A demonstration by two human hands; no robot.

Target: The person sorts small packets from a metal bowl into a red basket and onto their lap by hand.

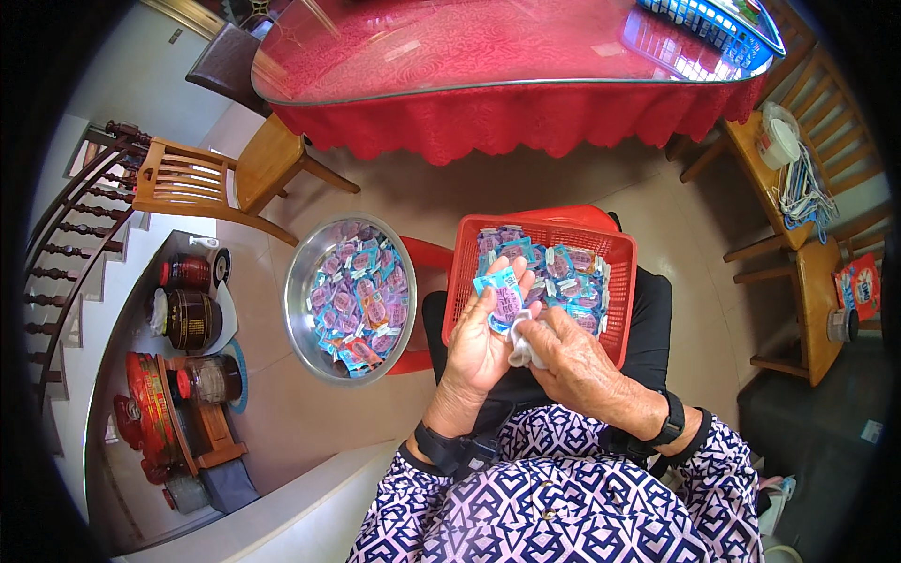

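My left hand (470, 352) holds a small blue and purple plastic packet (504, 299), its printed face turned up. The thumb rests on the packet's left edge. In my right hand (581, 366) is a crumpled white cloth (524, 341), pressed against the packet's lower end. Both hands are above the near left part of a red plastic basket (456, 281), which holds many similar packets (559, 262). To the left, a round metal basin (290, 310) contains more of these packets (362, 288).
Red plastic stools (421, 257) stand under the basin and basket. Beyond them is a table with a red cloth (450, 123), bearing a blue basket (746, 42). Wooden chairs (264, 169) flank the floor. Jars (190, 320) sit by the staircase at left; hangers (806, 197) lie on a right-hand chair.
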